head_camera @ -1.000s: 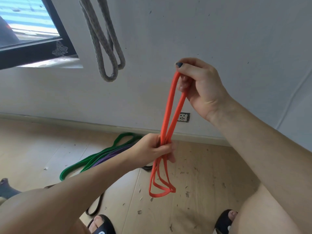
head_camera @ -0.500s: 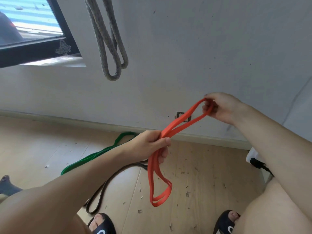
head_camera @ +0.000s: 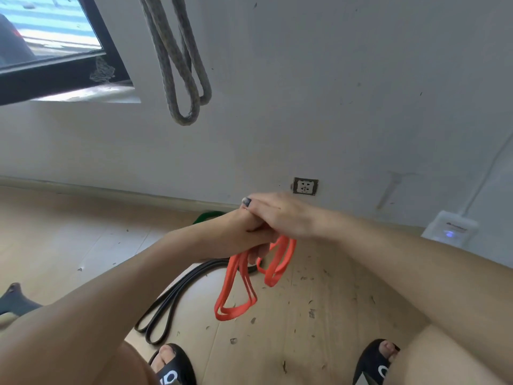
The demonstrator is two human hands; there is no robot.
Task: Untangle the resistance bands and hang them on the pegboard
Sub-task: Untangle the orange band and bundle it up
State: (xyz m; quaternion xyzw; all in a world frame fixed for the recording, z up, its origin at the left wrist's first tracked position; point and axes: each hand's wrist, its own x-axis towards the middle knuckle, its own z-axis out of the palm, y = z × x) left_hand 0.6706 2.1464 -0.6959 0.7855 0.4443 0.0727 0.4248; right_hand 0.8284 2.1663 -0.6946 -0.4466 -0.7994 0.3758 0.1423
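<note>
Both hands brought together above the wooden floor (head_camera: pixel 69 245), near the base of the grey wall (head_camera: pixel 333 107). Left hand (head_camera: pixel 247 232) curled round the orange resistance band (head_camera: pixel 236 290), gathered strands gripped in the fist. Right hand (head_camera: pixel 280 215) laid over the left, touching it, fingers bent down onto the same band; whether actually gripping or only resting there, cannot tell. Band folded into several loops: one long bunch dangling below the left hand, clear of the floor, a shorter loop drooping under the right.

Black resistance band (head_camera: pixel 172 301) lying doubled on the floor beneath the left forearm, running toward the near edge. Green resistance band (head_camera: pixel 206 215) on the floor by the skirting, mostly hidden behind the hands. Grey braided rope (head_camera: pixel 180 65) hanging in loops against the wall, well above. Wall socket (head_camera: pixel 305 186) low on the wall just beyond the right hand. White plug-in device (head_camera: pixel 451 227) at the wall's right end. Black slides (head_camera: pixel 172 368) at the floor's near edge. Dark-framed window (head_camera: pixel 52 59) at upper left.
</note>
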